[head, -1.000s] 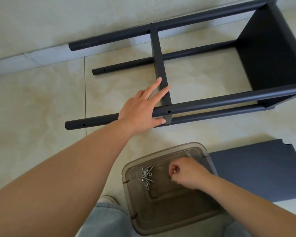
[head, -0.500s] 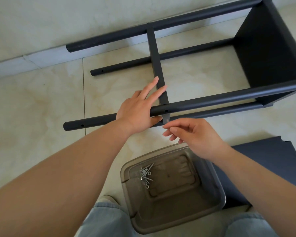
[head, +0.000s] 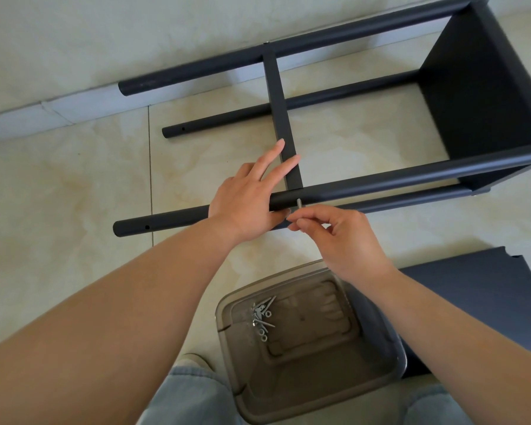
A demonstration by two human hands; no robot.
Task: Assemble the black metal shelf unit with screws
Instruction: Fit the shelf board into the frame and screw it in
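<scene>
No words, numbers, labels or signs to read anywhere.

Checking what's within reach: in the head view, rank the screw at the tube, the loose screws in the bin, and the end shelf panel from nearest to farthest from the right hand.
From the right hand:
1. Screw, pinched at its fingertips, at the tube.
2. Loose screws, below in the bin.
3. End shelf panel, far upper right.
</scene>
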